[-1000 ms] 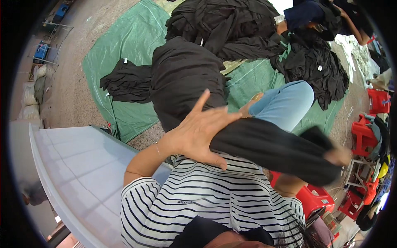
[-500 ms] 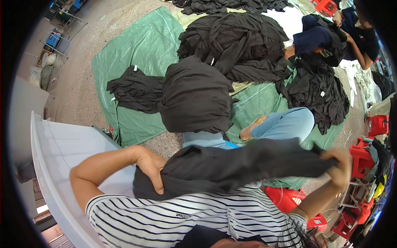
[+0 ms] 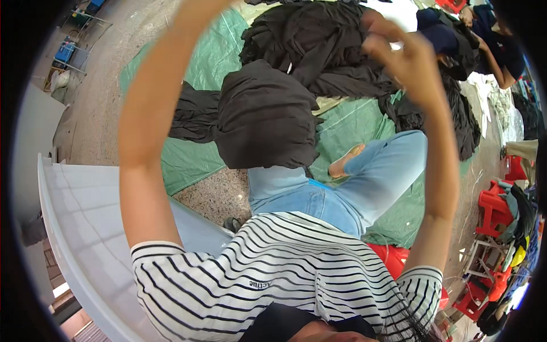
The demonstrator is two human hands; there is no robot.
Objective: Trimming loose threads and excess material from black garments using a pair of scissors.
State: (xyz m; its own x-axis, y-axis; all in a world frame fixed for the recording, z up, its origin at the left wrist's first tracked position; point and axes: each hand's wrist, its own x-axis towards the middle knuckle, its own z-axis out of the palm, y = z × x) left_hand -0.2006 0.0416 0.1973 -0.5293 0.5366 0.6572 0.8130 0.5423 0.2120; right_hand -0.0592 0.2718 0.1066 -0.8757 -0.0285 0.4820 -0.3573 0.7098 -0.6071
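My left arm point(image 3: 149, 125) reaches up past the top edge, and its hand is cut off there. Raised at the upper right, my right hand point(image 3: 401, 54) is blurred, its fingers apart and no cloth visible in them. It appears in front of a large heap of black garments point(image 3: 307, 48). Over my knee lies a thick, rounded stack of black cloth point(image 3: 265, 117). A gathered black garment point(image 3: 196, 114) adjoins the stack on its left, partly covered by my arm.
A green tarp point(image 3: 353, 128) spreads beneath the heaps. At my left stands a pale, smooth panel point(image 3: 85, 211). Red plastic stools point(image 3: 493, 208) and piled clothes are on the right. Another person point(image 3: 496, 48) handles dark cloth at the far right.
Both my arms have swung up and forward from my lap. The black garment stretched between my hands is out of sight, leaving my striped shirt and jeans uncovered.
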